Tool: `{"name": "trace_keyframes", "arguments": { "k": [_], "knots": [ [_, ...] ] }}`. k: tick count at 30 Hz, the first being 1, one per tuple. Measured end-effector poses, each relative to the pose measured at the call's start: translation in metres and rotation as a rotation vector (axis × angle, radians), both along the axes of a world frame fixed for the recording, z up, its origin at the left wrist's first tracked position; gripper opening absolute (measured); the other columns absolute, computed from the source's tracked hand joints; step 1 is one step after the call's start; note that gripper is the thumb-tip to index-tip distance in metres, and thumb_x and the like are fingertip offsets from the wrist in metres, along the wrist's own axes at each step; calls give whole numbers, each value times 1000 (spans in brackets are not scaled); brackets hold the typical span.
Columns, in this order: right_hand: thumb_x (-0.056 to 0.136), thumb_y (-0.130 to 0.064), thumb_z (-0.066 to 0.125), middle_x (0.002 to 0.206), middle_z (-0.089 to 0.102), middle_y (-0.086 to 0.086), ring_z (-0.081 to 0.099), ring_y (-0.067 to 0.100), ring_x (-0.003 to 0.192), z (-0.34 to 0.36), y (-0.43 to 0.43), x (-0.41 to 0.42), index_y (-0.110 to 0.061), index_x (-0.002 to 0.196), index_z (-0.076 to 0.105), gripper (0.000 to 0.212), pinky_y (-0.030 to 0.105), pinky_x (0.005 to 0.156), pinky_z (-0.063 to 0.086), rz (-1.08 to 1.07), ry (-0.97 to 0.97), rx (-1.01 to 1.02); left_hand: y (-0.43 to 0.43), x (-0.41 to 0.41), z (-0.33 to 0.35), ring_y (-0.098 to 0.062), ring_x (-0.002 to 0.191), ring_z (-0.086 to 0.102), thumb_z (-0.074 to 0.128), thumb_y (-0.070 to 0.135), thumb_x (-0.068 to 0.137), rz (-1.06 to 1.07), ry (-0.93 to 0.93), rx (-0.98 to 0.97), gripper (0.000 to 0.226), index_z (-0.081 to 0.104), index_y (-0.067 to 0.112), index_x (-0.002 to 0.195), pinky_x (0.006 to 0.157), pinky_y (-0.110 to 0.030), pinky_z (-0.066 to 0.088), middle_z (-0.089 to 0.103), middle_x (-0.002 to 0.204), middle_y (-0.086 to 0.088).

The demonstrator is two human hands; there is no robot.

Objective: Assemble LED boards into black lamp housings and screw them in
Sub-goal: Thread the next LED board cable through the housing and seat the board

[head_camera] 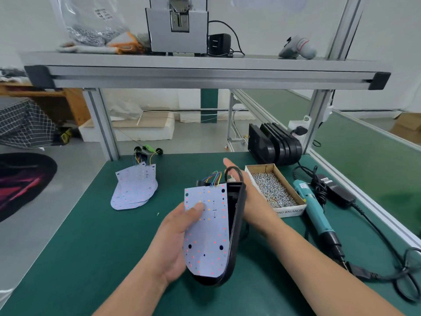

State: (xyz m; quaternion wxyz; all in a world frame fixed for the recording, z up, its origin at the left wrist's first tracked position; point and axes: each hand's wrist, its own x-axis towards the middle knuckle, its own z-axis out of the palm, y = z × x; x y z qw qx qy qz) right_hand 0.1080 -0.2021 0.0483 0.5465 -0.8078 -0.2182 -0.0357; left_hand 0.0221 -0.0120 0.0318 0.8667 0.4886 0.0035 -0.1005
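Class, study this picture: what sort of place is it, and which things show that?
Most likely a factory assembly bench for lamps: a stack of LED boards and a row of black housings on a green-matted table, with a box of screws beside an electric screwdriver.

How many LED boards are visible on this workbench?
At least 3. One LED board is held by the left hand against the black lamp housing. The others lie in an overlapping pile on the green mat: at least two, more may be hidden.
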Motion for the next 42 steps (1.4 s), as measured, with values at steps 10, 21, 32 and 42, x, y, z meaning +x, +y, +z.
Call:
{"name": "trace_keyframes", "arguments": {
  "k": [10, 21, 32, 42],
  "knots": [
    [109, -22, 42, 81, 56, -1, 57, 12, 75, -20, -3, 18, -10, 85, 54, 29, 22, 64, 41, -261, -21, -503, 10, -2, 15, -34, 114, 72, 71, 29, 90, 216, -120, -82, 47, 70, 8, 133, 96, -48, 60, 72, 132, -17],
    [106, -15, 53, 118, 54, 10, 49, 30, 118, -24, -6, 25, -4, 107, 59, 13, 38, 104, 40, -250, -157, -632, 26, 0, 16, -30, 106, 75, 74, 27, 90, 408, -204, 37, 30, 79, 14, 116, 87, -45, 64, 76, 124, -15],
    [101, -70, 47, 93, 70, -11, 67, 14, 91, 26, 5, -31, -32, 129, 64, 50, 25, 82, 50, -192, -297, 90, -8, -6, 2, -4, 97, 64, 68, 57, 87, 527, -391, 913, 14, 71, 46, 96, 74, -16, 46, 58, 112, 17],
    [84, -17, 62, 90, 76, 2, 65, 14, 79, 36, 7, -27, -16, 103, 67, 20, 29, 70, 49, -90, 52, 388, -12, -20, 3, -17, 128, 52, 24, 62, 109, 435, -669, 954, 55, 70, 39, 125, 94, -31, 49, 55, 126, 5]
  ]
}}
